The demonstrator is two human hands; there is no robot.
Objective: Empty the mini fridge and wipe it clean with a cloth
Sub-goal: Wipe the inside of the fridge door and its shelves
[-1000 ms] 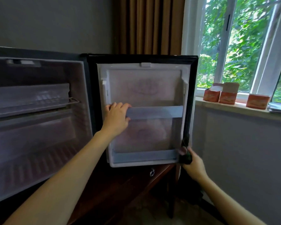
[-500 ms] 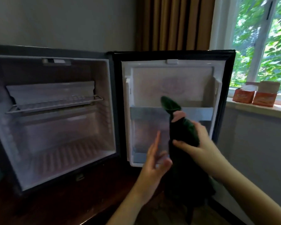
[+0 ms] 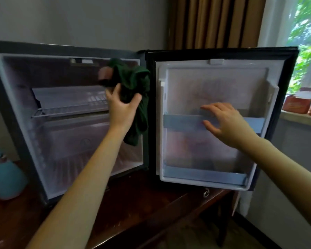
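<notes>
Head view: left grip [image 3: 122, 105] clutches cloth [image 3: 135, 80]; right grip [image 3: 224, 122] splayed by door shelf [image 3: 180, 121].

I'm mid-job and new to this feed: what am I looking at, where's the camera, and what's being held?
No robot here: these are a person's two bare hands, seen from one wide-angle camera worn on the head, looking forward and down. A mini fridge stands on a dark wooden table, its door swung open to the right. Inside I see only a wire shelf. The left hand grips a dark green cloth at the top of the fridge opening. The right hand is open, in front of the door's blue shelf rail; whether it touches, I cannot tell. A blurred teal vase stands left of the fridge.
</notes>
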